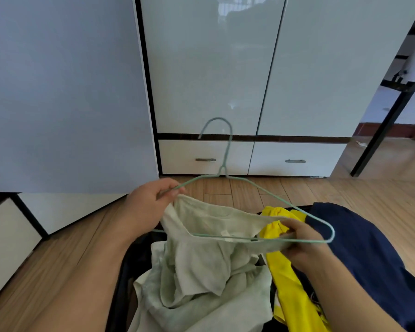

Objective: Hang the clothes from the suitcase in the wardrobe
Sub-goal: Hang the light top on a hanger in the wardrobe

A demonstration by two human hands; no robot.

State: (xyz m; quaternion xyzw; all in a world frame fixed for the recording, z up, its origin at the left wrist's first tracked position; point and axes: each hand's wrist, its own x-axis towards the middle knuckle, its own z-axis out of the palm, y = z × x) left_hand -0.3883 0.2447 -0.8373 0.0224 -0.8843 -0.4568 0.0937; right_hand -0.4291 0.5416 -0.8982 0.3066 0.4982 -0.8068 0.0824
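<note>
A pale green wire hanger [228,149] is held level in front of me, hook pointing up toward the wardrobe [211,68]. My left hand [149,207] pinches the hanger's left arm together with the edge of a pale cream garment [201,255]. My right hand [302,245] grips the garment's other edge against the hanger's lower bar near its right end. The garment droops into the black suitcase [125,271] below. A yellow garment [288,283] and a navy garment [359,248] lie in the suitcase on the right.
The wardrobe's glossy white doors are closed, with two drawers [295,159] beneath them. A large white panel [62,92] stands to the left. A black-legged table [388,125] is at the right. Wooden floor [249,188] lies between the suitcase and the wardrobe.
</note>
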